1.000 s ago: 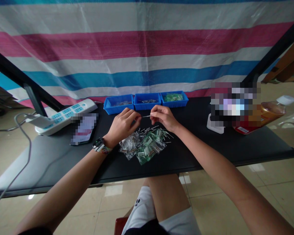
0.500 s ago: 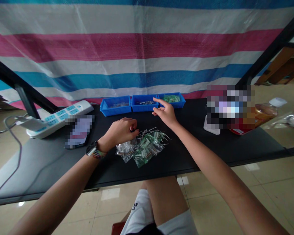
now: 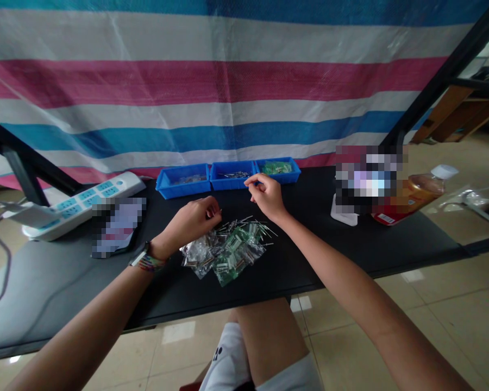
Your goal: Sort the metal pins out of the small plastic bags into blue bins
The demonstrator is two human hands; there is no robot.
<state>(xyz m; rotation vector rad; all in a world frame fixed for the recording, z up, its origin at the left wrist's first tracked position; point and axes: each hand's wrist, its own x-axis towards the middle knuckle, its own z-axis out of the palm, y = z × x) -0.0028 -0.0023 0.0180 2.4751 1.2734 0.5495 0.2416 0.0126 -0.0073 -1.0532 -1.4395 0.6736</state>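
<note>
My left hand [image 3: 195,217] is closed, its fingers curled at the upper left edge of a pile of small packets and metal pins. Whatever its fingers hold is hidden. My right hand [image 3: 267,195] hovers just in front of the middle blue bin [image 3: 232,183], fingers bent in and drawn together, with nothing visible in them. In the pile lie clear plastic packets [image 3: 199,254], green packets [image 3: 236,252] and loose thin metal pins [image 3: 267,229]. Pins also lie in the middle bin. The left blue bin [image 3: 183,190] contains clear packets; the right blue bin [image 3: 295,172] contains green ones.
A white power strip [image 3: 106,190] with a plugged-in adapter and a blurred phone [image 3: 120,228] lie at the left. On the right are a small white object [image 3: 344,217], a blurred item and a drink bottle [image 3: 418,195]. A striped sheet [image 3: 228,81] hangs behind the black table [image 3: 301,266].
My right hand has drawn its outstretched index finger in and come slightly down from the bins. The left hand stays curled by the pile. The whole view has shifted a little.
</note>
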